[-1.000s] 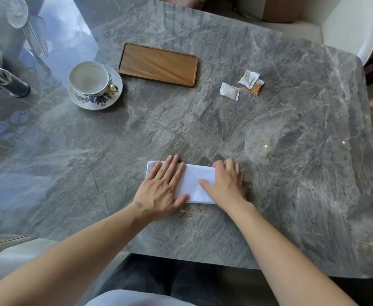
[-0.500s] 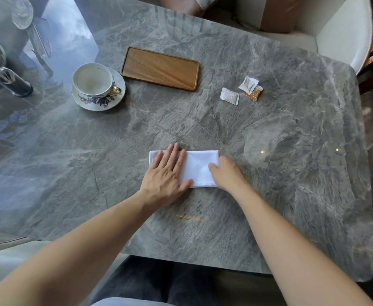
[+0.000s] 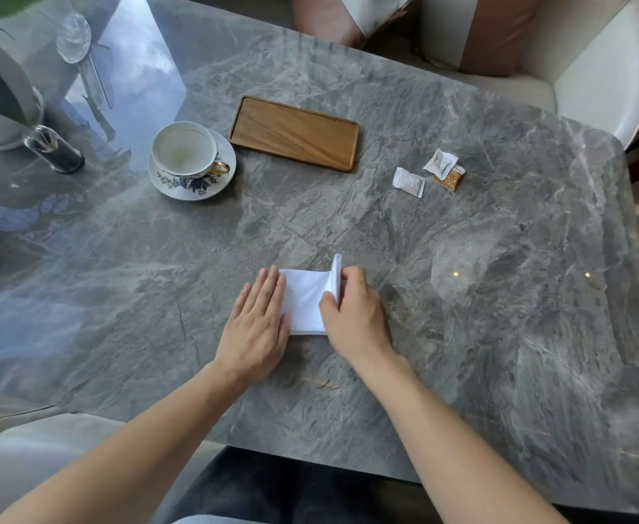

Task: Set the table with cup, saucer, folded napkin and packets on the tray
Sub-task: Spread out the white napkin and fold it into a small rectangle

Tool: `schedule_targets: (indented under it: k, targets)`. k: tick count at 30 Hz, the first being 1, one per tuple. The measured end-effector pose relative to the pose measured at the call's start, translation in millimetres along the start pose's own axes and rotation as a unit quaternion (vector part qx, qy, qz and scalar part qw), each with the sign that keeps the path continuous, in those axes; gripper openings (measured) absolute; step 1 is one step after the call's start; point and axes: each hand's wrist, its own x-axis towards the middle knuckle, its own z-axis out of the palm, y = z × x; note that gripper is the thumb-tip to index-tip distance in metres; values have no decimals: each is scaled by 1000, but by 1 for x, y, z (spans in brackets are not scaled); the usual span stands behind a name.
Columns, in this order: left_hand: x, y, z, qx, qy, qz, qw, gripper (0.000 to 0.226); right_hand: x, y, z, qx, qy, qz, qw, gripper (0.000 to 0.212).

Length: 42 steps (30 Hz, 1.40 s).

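Note:
A white napkin (image 3: pixel 305 300) lies folded on the grey marble table (image 3: pixel 499 296) in front of me. My left hand (image 3: pixel 257 327) presses flat on its left part, fingers spread. My right hand (image 3: pixel 353 315) pinches the napkin's right end and holds it lifted upright. Farther back, a white cup (image 3: pixel 183 149) with a gold handle stands on a floral saucer (image 3: pixel 196 185). Right of it lies an empty wooden tray (image 3: pixel 295 132). Two white packets (image 3: pixel 408 182) (image 3: pixel 440 163) and a brown one (image 3: pixel 452 178) lie on the table right of the tray.
A small glass jar (image 3: pixel 53 149) and a white plant pot (image 3: pixel 4 104) stand at the far left. A clear spoon-like item (image 3: pixel 79 58) lies at the back left. White chairs (image 3: pixel 594 77) stand behind the table; a person's knee shows beyond the far edge.
My right hand has taken hold of the napkin's right end and raised it off the table toward the left. My left hand stays pressed on the left part.

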Motion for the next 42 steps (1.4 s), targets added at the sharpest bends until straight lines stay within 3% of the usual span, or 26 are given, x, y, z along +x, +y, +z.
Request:
schedule_targets:
  k: [7,12,15,18,23,30,35,38,40,42]
  targets:
    - [-3,-14,-12,-121,-5,34,992,62,-3,-25,55,9,-48,-21,999,24]
    - [-4,-16,-19,-195,44,-3,980,59,-3,-16,69,-8,-104,-46,994,41]
    - [2,-10,-20,-156,68,5,985,61,-7,-2,62,29,-35,-86,995,35]
    - [7,-1,-14,-67,47,31,996,63,-4,22,55,-62,73,-157,983,37]
    - [10,-1,-1,45,-18,7,999,68,7,54,60,-246,-41,-168,954,67]
    - [8,-6,4,80,-43,7,996,72,9,72,66,-301,-80,-175,934,73]
    - [11,-1,-6,72,-84,2,994,75,9,63,59,-298,-100,-168,934,73]
    - [20,2,-21,73,-80,14,994,74,1,50,54,-256,-47,-93,961,72]
    - [34,4,-31,52,-36,12,998,57,-4,40,55,-238,25,-21,971,55]
    - [51,4,-39,52,2,0,999,35,-6,34,59,-236,27,32,971,45]
